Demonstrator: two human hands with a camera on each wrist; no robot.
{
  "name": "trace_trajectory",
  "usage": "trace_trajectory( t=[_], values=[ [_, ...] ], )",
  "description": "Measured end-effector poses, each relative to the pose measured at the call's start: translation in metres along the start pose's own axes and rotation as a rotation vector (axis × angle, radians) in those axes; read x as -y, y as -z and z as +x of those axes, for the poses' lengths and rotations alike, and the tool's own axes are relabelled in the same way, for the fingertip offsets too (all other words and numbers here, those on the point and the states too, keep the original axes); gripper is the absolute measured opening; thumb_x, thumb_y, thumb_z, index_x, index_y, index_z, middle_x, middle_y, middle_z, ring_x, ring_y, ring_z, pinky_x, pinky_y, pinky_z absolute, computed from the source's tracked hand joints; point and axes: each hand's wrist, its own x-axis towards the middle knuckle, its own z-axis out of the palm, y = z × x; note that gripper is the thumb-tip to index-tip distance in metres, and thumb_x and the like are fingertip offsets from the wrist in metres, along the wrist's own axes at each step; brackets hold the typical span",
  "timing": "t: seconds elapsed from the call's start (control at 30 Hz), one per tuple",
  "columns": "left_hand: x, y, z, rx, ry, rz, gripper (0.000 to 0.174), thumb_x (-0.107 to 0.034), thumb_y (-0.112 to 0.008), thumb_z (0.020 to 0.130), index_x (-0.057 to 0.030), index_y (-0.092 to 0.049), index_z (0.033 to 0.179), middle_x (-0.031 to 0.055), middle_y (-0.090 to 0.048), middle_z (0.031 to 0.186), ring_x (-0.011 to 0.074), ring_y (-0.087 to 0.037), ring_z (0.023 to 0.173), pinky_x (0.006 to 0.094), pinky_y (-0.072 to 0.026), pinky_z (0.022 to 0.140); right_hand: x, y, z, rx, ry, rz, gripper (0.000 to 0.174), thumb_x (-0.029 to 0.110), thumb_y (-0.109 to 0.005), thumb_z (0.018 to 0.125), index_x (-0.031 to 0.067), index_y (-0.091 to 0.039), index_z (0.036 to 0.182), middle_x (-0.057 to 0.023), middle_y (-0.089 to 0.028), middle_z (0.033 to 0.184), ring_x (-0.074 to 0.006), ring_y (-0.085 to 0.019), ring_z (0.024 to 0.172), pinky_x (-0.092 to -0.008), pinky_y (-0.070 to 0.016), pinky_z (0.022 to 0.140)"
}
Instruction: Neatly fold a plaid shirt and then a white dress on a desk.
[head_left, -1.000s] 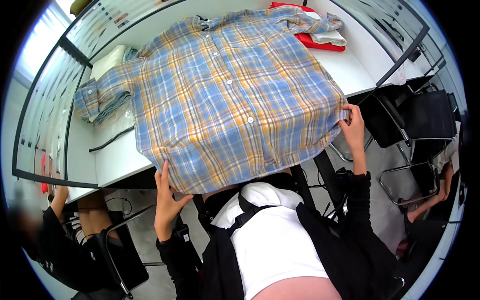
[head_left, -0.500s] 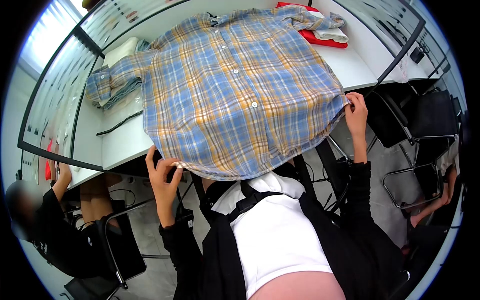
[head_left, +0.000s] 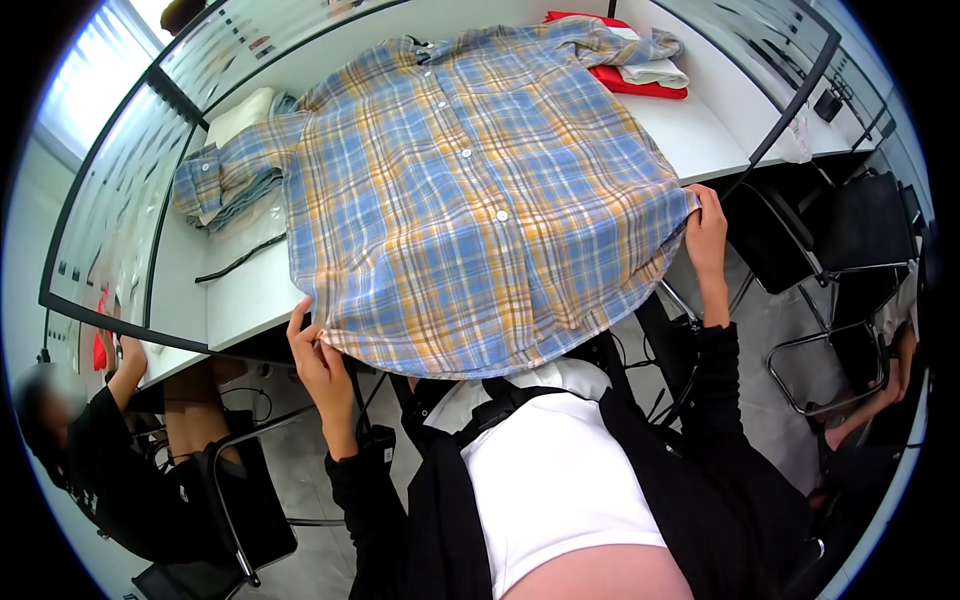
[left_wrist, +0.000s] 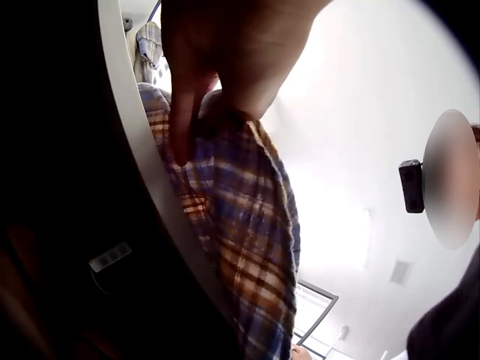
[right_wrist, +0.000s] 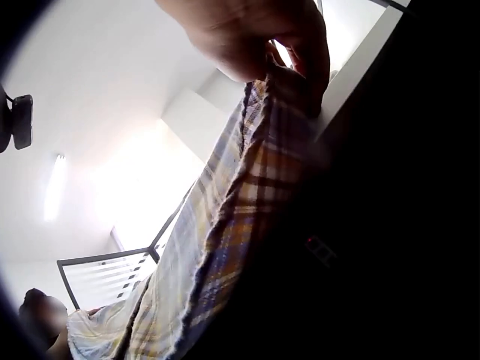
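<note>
A blue, yellow and white plaid shirt (head_left: 480,180) lies buttoned side up over the white table, collar at the far side, its hem hanging past the front edge. My left hand (head_left: 322,372) pinches the hem at its left corner; the left wrist view shows the plaid cloth (left_wrist: 247,225) running down from the thumb and fingers. At the hem's right corner my right hand (head_left: 707,240) pinches the cloth, and the right wrist view shows the hem edge (right_wrist: 225,202) drawn out from those fingers. Both sleeves spread out sideways, the left one (head_left: 225,175) partly folded over.
Folded red and white clothes (head_left: 650,80) lie at the back right under the right sleeve. More folded clothing (head_left: 240,120) and a clear plastic bag (head_left: 250,225) are at the left. Framed partitions surround the table (head_left: 245,305). Another person (head_left: 120,470) sits left; black chairs (head_left: 865,235) stand right.
My left hand has gone from an open spread beside the hem to pinching its left corner. The right hand keeps its pinch at the right corner, and the front hem has shifted slightly.
</note>
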Motion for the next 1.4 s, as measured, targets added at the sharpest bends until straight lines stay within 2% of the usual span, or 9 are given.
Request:
trace_trajectory(
  t=[0.1, 0.27, 0.47, 0.67, 0.8, 0.93, 1.13, 1.23, 1.4],
  values=[
    [0.006, -0.004, 0.000, -0.078, -0.116, -0.076, 0.008, 0.003, -0.042, 0.084, 0.0020, -0.047, 0.091, 0.0115, -0.048, 0.116, 0.0106, -0.049, 0.078, 0.0215, -0.0415, 0.062, 0.001, 0.000, 0.001, 0.018, -0.011, 0.026, 0.020, -0.007, -0.043, 0.077, -0.0006, -0.053, 0.093, -0.0114, -0.055, 0.090, -0.0255, -0.057, 0.081, -0.0293, -0.0443, 0.070],
    [-0.001, 0.000, 0.001, -0.114, -0.030, -0.138, 0.022, 0.010, -0.054, 0.071, -0.0012, -0.049, 0.089, 0.0068, -0.048, 0.101, 0.0102, -0.048, 0.078, 0.0197, -0.0393, 0.065, 0.005, 0.004, 0.003, 0.111, -0.103, 0.216, 0.018, -0.008, -0.053, 0.074, 0.0000, -0.055, 0.090, -0.0076, -0.054, 0.091, -0.0174, -0.057, 0.075, -0.0256, -0.0455, 0.065],
    [-0.008, 0.002, 0.005, -0.001, -0.186, 0.025, 0.027, 0.011, -0.055, 0.066, -0.0013, -0.050, 0.090, 0.0077, -0.046, 0.103, 0.0140, -0.048, 0.087, 0.0219, -0.0405, 0.070, 0.005, 0.007, 0.004, 0.165, -0.055, 0.190, 0.018, -0.009, -0.055, 0.073, -0.0006, -0.056, 0.089, -0.0059, -0.053, 0.095, -0.0145, -0.057, 0.081, -0.0241, -0.0463, 0.069],
    [0.004, 0.006, 0.002, -0.036, 0.020, -0.107, 0.028, 0.014, -0.049, 0.068, 0.0007, -0.052, 0.093, 0.0094, -0.050, 0.103, 0.0157, -0.052, 0.087, 0.0230, -0.0411, 0.075, 0.001, 0.002, 0.004, 0.049, -0.084, 0.146, 0.014, -0.002, -0.055, 0.077, 0.0002, -0.056, 0.091, -0.0077, -0.055, 0.089, -0.0172, -0.057, 0.071, -0.0264, -0.0447, 0.063],
    [0.007, 0.015, 0.005, -0.154, -0.059, 0.081, 0.024, 0.009, -0.041, 0.077, 0.0022, -0.052, 0.097, 0.0102, -0.055, 0.103, 0.0158, -0.054, 0.088, 0.0234, -0.0428, 0.075, -0.005, 0.000, 0.002, -0.009, -0.077, 0.054, 0.015, 0.005, -0.048, 0.083, 0.0011, -0.054, 0.096, -0.0122, -0.058, 0.079, -0.0219, -0.058, 0.066, -0.0295, -0.0444, 0.060],
    [0.009, 0.020, 0.004, -0.294, 0.061, 0.053, 0.029, 0.007, -0.037, 0.077, 0.0018, -0.051, 0.102, 0.0112, -0.058, 0.099, 0.0152, -0.056, 0.088, 0.0227, -0.0429, 0.072, -0.004, 0.002, 0.001, 0.095, -0.344, 0.071, 0.017, 0.004, -0.049, 0.082, 0.0021, -0.054, 0.098, -0.0143, -0.057, 0.068, -0.0222, -0.057, 0.058, -0.0302, -0.0444, 0.057],
    [-0.002, 0.046, 0.005, -0.058, 0.293, 0.308, 0.035, 0.008, -0.037, 0.079, 0.0010, -0.051, 0.110, 0.0097, -0.059, 0.098, 0.0118, -0.056, 0.086, 0.0210, -0.0422, 0.071, -0.013, 0.004, 0.002, 0.290, -0.249, 0.153, 0.022, 0.000, -0.048, 0.080, 0.0028, -0.053, 0.102, -0.0145, -0.057, 0.066, -0.0141, -0.057, 0.058, -0.0279, -0.0450, 0.056],
    [0.012, 0.057, 0.003, 0.053, 0.173, 0.032, 0.037, 0.010, -0.038, 0.077, 0.0021, -0.051, 0.111, 0.0087, -0.058, 0.100, 0.0125, -0.055, 0.089, 0.0212, -0.0410, 0.076, -0.006, 0.011, 0.005, 0.422, -0.279, 0.245, 0.029, -0.005, -0.048, 0.077, 0.0040, -0.051, 0.105, -0.0126, -0.058, 0.067, -0.0103, -0.056, 0.059, -0.0262, -0.0450, 0.056],
    [0.015, 0.067, -0.001, 0.089, 0.298, -0.320, 0.038, 0.014, -0.041, 0.073, 0.0055, -0.052, 0.109, 0.0088, -0.054, 0.108, 0.0146, -0.051, 0.100, 0.0242, -0.0356, 0.089, 0.002, 0.020, 0.011, 0.406, -0.267, 0.230, 0.043, -0.009, -0.040, 0.071, 0.0077, -0.050, 0.110, -0.0096, -0.060, 0.069, -0.0092, -0.052, 0.061, -0.0224, -0.0415, 0.060]
  ],
)
